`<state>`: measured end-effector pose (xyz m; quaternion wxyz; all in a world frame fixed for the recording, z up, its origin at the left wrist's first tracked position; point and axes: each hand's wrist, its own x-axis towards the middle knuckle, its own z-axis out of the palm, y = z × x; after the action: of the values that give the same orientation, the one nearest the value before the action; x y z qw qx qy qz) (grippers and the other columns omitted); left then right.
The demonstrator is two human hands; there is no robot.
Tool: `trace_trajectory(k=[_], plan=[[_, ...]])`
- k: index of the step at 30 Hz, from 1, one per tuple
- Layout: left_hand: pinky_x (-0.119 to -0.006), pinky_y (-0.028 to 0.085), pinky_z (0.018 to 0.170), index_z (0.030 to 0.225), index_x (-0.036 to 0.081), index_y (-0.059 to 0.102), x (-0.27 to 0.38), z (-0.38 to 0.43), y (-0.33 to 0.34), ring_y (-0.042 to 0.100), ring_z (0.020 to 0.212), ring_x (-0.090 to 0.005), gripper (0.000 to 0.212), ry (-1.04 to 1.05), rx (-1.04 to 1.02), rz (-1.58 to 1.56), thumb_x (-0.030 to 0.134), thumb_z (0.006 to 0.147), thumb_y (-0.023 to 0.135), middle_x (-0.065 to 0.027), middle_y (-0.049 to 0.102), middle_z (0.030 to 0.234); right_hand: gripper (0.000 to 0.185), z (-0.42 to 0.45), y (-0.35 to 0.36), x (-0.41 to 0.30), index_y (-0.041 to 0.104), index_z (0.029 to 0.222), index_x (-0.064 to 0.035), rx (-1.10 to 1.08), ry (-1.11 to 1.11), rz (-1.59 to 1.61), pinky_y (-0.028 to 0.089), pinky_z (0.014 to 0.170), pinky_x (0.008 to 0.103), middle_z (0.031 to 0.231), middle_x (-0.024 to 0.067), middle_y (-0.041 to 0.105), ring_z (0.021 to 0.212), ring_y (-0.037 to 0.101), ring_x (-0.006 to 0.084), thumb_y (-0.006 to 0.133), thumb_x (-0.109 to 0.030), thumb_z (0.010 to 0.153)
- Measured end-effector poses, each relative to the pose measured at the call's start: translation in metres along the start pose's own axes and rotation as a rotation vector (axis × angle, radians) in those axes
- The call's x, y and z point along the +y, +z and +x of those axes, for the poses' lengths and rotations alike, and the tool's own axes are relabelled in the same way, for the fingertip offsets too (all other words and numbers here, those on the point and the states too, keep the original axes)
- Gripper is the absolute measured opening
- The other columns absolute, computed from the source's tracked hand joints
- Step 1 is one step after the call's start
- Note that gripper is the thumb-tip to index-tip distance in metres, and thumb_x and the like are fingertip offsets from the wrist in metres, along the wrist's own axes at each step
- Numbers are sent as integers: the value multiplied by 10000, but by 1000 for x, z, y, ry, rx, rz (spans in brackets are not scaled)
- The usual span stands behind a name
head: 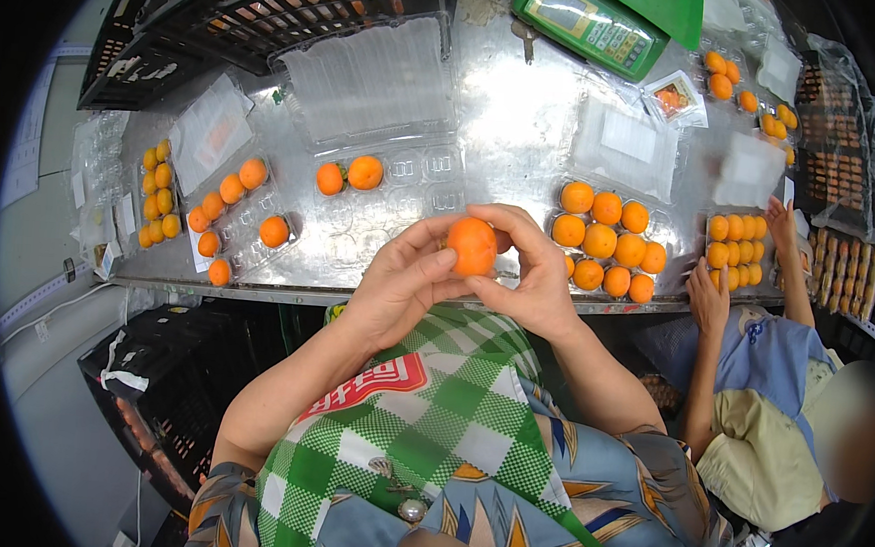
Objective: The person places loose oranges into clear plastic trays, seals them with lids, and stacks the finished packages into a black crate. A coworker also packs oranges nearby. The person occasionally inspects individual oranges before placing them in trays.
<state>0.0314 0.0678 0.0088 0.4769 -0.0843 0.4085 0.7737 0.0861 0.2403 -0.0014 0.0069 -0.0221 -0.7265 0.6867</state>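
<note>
In front of my apron I hold a smooth orange persimmon [472, 247] between both hands. My left hand [405, 275] has its thumb on the fruit's left side. On the other side, my right hand [533, 276] curves its fingers and thumb around it. Just beyond my hands lies an open clear plastic clamshell tray [403, 200] with round cups. Two persimmons [365, 173] sit in its back left cups, and the front cups are partly hidden by my left hand. Right of my hands, another clamshell holds several persimmons [599, 240] in rows.
A partly loaded clamshell [249, 213] and a filled pack [160, 196] are on the left. Black crates [303, 9] stand at the back left, a green scale [591, 27] at the back. At right, a co-worker's hands [708, 301] touch a filled tray [735, 250].
</note>
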Motion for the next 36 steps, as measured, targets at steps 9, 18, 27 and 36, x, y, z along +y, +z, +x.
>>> trace_trajectory(k=[9,18,27,36], plan=[[-374,498,916,1289,4,402,-1,0,5,565,1081,-253,484,22,64,47,106,862,609,-129,522,1179,548,2,4,-2,556,1177,-39,25,-28,-122,477,806,307,1132,122,558,1009,557,219,731,-116,663],[-364,492,926,1283,18,414,-1,0,4,547,1104,-216,454,11,47,61,154,886,584,-116,524,1171,528,1,2,3,567,1155,-21,8,-62,12,466,820,304,1127,124,565,1003,555,220,728,-99,658],[-376,485,921,1337,46,368,-4,-1,6,555,1098,-248,509,25,33,99,172,890,574,-123,502,1213,531,-4,-17,1,558,1169,-41,-63,-39,-7,459,797,294,1110,100,551,957,548,188,722,-122,670],[-349,503,870,1349,70,368,2,0,3,585,1033,-212,473,-2,85,195,265,939,500,-104,541,1176,460,-41,-170,39,592,1075,-29,535,248,-738,498,683,301,996,99,594,770,605,204,740,-136,653]])
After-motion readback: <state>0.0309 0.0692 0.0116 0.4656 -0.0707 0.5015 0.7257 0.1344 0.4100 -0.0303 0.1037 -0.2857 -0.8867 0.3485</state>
